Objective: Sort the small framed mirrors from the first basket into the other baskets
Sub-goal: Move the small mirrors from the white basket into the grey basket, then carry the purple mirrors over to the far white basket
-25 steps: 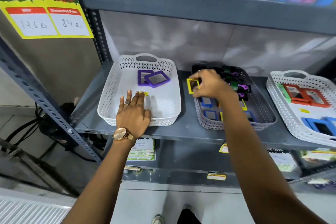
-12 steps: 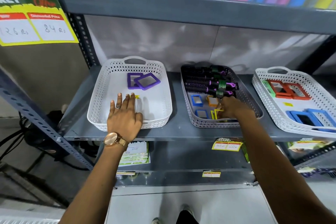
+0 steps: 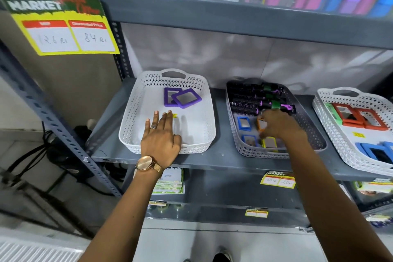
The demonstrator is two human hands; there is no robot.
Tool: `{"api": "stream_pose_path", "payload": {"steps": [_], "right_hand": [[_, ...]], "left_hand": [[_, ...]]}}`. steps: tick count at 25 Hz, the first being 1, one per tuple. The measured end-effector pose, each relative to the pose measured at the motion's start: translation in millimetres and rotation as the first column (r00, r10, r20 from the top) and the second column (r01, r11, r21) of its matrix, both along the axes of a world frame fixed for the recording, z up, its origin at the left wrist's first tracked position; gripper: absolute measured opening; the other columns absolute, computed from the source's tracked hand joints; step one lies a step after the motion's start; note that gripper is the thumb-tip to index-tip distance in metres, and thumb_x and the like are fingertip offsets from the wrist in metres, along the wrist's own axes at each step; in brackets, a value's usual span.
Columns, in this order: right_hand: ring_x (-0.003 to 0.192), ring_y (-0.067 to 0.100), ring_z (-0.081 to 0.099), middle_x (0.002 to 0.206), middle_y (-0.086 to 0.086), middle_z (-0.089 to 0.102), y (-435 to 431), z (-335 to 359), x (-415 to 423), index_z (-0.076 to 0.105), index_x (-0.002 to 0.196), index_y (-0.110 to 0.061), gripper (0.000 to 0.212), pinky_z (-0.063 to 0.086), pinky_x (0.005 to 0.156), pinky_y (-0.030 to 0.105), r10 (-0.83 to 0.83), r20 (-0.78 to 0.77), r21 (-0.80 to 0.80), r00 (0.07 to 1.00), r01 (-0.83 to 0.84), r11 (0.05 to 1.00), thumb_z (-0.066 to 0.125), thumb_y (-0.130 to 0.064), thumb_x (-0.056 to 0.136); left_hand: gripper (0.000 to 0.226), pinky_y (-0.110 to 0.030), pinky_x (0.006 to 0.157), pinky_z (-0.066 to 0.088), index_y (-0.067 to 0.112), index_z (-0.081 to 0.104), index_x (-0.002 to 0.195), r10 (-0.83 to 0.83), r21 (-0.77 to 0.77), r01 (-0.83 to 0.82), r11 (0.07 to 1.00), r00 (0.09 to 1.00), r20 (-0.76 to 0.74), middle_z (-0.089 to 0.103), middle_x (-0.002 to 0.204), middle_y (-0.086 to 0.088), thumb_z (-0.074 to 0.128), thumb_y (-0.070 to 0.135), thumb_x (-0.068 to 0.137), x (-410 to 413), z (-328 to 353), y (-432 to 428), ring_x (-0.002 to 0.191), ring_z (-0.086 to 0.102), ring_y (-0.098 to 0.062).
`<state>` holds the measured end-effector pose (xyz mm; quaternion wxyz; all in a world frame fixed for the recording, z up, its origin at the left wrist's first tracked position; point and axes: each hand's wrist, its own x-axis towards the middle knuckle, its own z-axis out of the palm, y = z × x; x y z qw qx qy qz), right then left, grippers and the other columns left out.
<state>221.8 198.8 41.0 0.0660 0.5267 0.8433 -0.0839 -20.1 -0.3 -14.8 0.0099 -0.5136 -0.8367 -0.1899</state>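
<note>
Head view: right hand [image 3: 276, 125] over grey basket [image 3: 314, 134] (mirrors inside)

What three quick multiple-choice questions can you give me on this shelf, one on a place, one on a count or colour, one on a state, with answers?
1. Where do the hair brushes lie?
A. left white basket
B. middle grey basket
C. right white basket

2. How many purple-framed mirrors are in the left white basket?
A. none
B. two
C. five

3. What is the left hand doing?
A. resting flat and open on the left basket's front
B. lifting a mirror
C. hanging off the shelf

Answers: 1 B, the brushes fill the back of the grey basket. 2 B, two purple-framed mirrors overlap there. 3 A, its fingers are spread, holding nothing.
</note>
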Motion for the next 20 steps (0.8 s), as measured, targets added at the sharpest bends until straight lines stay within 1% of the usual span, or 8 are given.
{"api": "stream_pose_path", "payload": {"steps": [3, 4, 5, 8, 13, 15, 18, 20], "right_hand": [[0.107, 0.026, 0.063, 0.116, 0.007, 0.066, -16, 20, -62, 0.064, 0.118, -0.013, 0.044, 0.052, 0.094, 0.039, 0.149, -0.335, 0.09, 0.931, -0.125, 0.988, 0.074, -0.017, 0.075], [0.107, 0.026, 0.063, 0.116, 0.008, 0.067, -17, 20, -87, 0.065, 0.117, -0.012, 0.042, 0.052, 0.093, 0.039, 0.231, -0.377, 0.113, 0.897, -0.203, 0.973, 0.073, -0.015, 0.076], [0.108, 0.028, 0.063, 0.118, 0.01, 0.066, -15, 17, -113, 0.064, 0.117, -0.011, 0.043, 0.053, 0.092, 0.039, 0.331, -0.337, 0.146, 0.881, -0.299, 0.943, 0.071, -0.012, 0.075], [0.114, 0.032, 0.056, 0.122, 0.014, 0.057, -1, -8, -177, 0.057, 0.121, -0.006, 0.048, 0.053, 0.089, 0.04, 0.509, -0.04, 0.194, 0.86, -0.493, 0.848, 0.065, -0.005, 0.074], [0.142, 0.029, 0.029, 0.154, 0.009, 0.028, 29, -37, -233, 0.027, 0.147, -0.013, 0.076, 0.034, 0.114, 0.04, 0.598, 0.302, 0.175, 0.742, -0.66, 0.731, 0.065, -0.008, 0.082], [0.142, 0.029, 0.028, 0.155, 0.008, 0.028, 36, -44, -239, 0.027, 0.148, -0.015, 0.075, 0.032, 0.115, 0.041, 0.588, 0.309, 0.134, 0.748, -0.646, 0.751, 0.065, -0.011, 0.083], [0.124, 0.033, 0.05, 0.136, 0.013, 0.052, 36, -51, -239, 0.047, 0.133, -0.01, 0.054, 0.045, 0.102, 0.039, 0.578, 0.16, 0.177, 0.8, -0.599, 0.781, 0.065, -0.011, 0.082], [0.114, 0.034, 0.056, 0.124, 0.015, 0.06, 35, -53, -235, 0.056, 0.121, -0.008, 0.044, 0.049, 0.093, 0.035, 0.572, 0.076, 0.226, 0.817, -0.573, 0.788, 0.066, -0.012, 0.078]], "left_hand": [[0.073, -0.041, 0.12, 0.004, 0.01, 0.016, 0.146, 0.005, -0.017, -0.005, 1.0, 1.0, 0.0, 0.023, 0.156, -0.009, 0.024, 0.035, 0.079, 0, 1, 1, 0.146, 0.006, -0.024], [0.073, -0.041, 0.12, 0.003, 0.01, 0.016, 0.146, 0.009, -0.025, -0.009, 1.0, 1.0, -0.001, 0.021, 0.156, -0.01, 0.023, 0.036, 0.079, -1, 1, 1, 0.146, 0.005, -0.024], [0.073, -0.04, 0.12, 0.001, 0.01, 0.015, 0.146, 0.011, -0.034, -0.011, 0.999, 1.0, -0.006, 0.02, 0.156, -0.01, 0.02, 0.037, 0.079, -2, 1, 1, 0.146, 0.004, -0.024], [0.08, -0.04, 0.12, 0.0, 0.01, 0.015, 0.146, -0.005, -0.038, 0.004, 0.999, 1.0, -0.011, 0.02, 0.156, -0.009, 0.01, 0.041, 0.073, -2, 1, 2, 0.146, 0.003, -0.024], [0.072, -0.04, 0.121, -0.002, 0.013, 0.012, 0.147, 0.01, -0.052, -0.01, 0.999, 1.0, -0.006, 0.016, 0.157, -0.007, 0.023, 0.037, 0.08, -1, 2, 1, 0.146, -0.001, -0.022], [0.074, -0.04, 0.121, -0.002, 0.012, 0.013, 0.147, -0.004, -0.044, 0.003, 0.999, 1.0, -0.019, 0.018, 0.157, -0.008, 0.017, 0.039, 0.078, 0, 2, -1, 0.146, 0.001, -0.023], [0.078, -0.039, 0.12, -0.003, 0.012, 0.014, 0.147, -0.019, -0.046, 0.018, 0.999, 1.0, -0.022, 0.018, 0.157, -0.008, 0.012, 0.042, 0.075, -1, 2, 0, 0.146, 0.002, -0.023], [0.074, -0.039, 0.12, -0.002, 0.013, 0.015, 0.147, -0.013, -0.035, 0.012, 0.999, 1.0, -0.013, 0.018, 0.157, -0.007, 0.018, 0.039, 0.078, 0, 2, 1, 0.146, 0.001, -0.023]]}}
